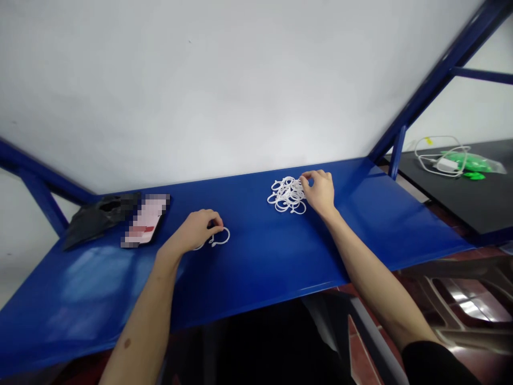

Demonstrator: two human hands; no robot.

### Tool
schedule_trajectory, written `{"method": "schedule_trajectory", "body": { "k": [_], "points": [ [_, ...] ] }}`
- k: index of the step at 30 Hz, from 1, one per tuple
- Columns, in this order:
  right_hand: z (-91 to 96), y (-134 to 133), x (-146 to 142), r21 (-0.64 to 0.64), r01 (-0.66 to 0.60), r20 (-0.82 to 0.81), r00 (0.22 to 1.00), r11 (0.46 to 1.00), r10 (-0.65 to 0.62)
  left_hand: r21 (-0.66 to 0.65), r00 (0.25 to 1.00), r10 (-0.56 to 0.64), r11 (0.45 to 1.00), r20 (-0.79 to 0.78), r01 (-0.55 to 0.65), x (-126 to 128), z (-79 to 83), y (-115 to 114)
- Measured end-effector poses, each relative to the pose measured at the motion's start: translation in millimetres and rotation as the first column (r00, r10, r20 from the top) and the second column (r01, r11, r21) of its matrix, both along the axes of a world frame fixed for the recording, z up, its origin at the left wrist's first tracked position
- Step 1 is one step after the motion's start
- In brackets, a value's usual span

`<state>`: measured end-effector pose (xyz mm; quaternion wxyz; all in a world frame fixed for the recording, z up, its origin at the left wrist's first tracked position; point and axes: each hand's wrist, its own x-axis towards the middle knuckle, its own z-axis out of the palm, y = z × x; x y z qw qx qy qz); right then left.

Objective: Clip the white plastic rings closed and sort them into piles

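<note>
A pile of white plastic rings (285, 195) lies on the blue shelf (256, 256) towards the back. My right hand (319, 191) rests at the pile's right edge, fingers curled and pinching into the rings. A single white ring (220, 238) lies apart to the left. My left hand (197, 231) sits over it with fingers closed, thumb and fingertips touching that ring's left side.
A black bag (98, 216) and a blurred-out flat item (145, 220) lie at the shelf's left rear. Blue frame posts (425, 91) rise on the right. On a black table (473, 198) to the right are a white cable (438, 155) and green objects (468, 163).
</note>
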<state>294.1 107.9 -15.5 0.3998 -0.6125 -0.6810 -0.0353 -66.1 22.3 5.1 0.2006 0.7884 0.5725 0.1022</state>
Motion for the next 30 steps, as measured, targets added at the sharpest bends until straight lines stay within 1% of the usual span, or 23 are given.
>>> {"method": "schedule_trajectory", "body": {
  "k": [3, 5, 7, 9, 11, 12, 13, 15, 18, 20, 21, 23, 25, 26, 28, 30],
  "points": [
    [8.5, -15, -15, 0.083, -0.105, 0.025, 0.994, 0.991, 0.103, 0.022, 0.988, 0.099, 0.995, 0.115, -0.102, 15, -1.6, -3],
    [12.6, -30, -29, 0.102, -0.234, 0.04, 0.972, 0.967, 0.231, 0.048, 0.967, 0.135, 0.988, 0.218, -0.149, 25, -1.4, -6],
    [14.2, -47, -46, 0.095, -0.405, 0.058, 0.914, 0.91, 0.401, 0.07, 0.933, 0.169, 0.977, 0.317, -0.2, 34, 0.3, -9],
    [13.5, -63, -60, 0.058, -0.583, 0.086, 0.812, 0.81, 0.578, 0.051, 0.894, 0.19, 0.972, 0.406, -0.23, 40, 3.0, -11],
    [11.4, -75, -71, 0.007, -0.71, 0.113, 0.7, 0.704, 0.705, 0.014, 0.861, 0.189, 0.975, 0.473, -0.222, 45, 5.3, -14],
    [10.1, -79, -75, -0.014, -0.748, 0.125, 0.657, 0.663, 0.744, -0.005, 0.848, 0.183, 0.978, 0.498, -0.209, 47, 5.9, -15],
    [8.8, -82, -77, -0.029, -0.772, 0.136, 0.626, 0.635, 0.768, -0.026, 0.836, 0.176, 0.981, 0.519, -0.191, 49, 5.8, -15],
    [6.3, -85, -81, -0.027, -0.796, 0.152, 0.595, 0.605, 0.79, -0.074, 0.811, 0.158, 0.987, 0.563, -0.141, 53, 3.7, -17],
    [3.0, -84, -82, 0.025, -0.824, 0.138, 0.564, 0.567, 0.814, -0.148, 0.778, 0.137, 0.987, 0.613, -0.057, 58, -2.9, -17],
    [0.7, -82, -82, 0.078, -0.822, 0.084, 0.569, 0.564, 0.818, -0.149, 0.765, 0.149, 0.986, 0.626, -0.07, 62, -7.5, -17],
    [-0.6, -81, -81, 0.105, -0.807, 0.044, 0.588, 0.581, 0.808, -0.131, 0.76, 0.16, 0.986, 0.629, -0.099, 63, -9.3, -16],
    [-3.4, -78, -81, 0.133, -0.75, -0.039, 0.649, 0.647, 0.76, -0.082, 0.748, 0.172, 0.984, 0.641, -0.157, 65, -11.9, -15],
    [-6.0, -75, -80, 0.122, -0.686, -0.128, 0.706, 0.717, 0.697, -0.066, 0.727, 0.158, 0.986, 0.668, -0.153, 65, -13.7, -15],
    [-7.0, -74, -80, 0.106, -0.663, -0.175, 0.722, 0.741, 0.67, -0.073, 0.715, 0.149, 0.988, 0.683, -0.136, 65, -14.6, -15],
    [-8.4, -72, -80, 0.078, -0.639, -0.26, 0.728, 0.765, 0.634, -0.091, 0.697, 0.14, 0.99, 0.704, -0.107, 66, -16.9, -15],
    [-8.9, -72, -81, 0.069, -0.642, -0.299, 0.717, 0.763, 0.63, -0.099, 0.694, 0.151, 0.988, 0.704, -0.115, 67, -19.5, -15]
  ]
}}
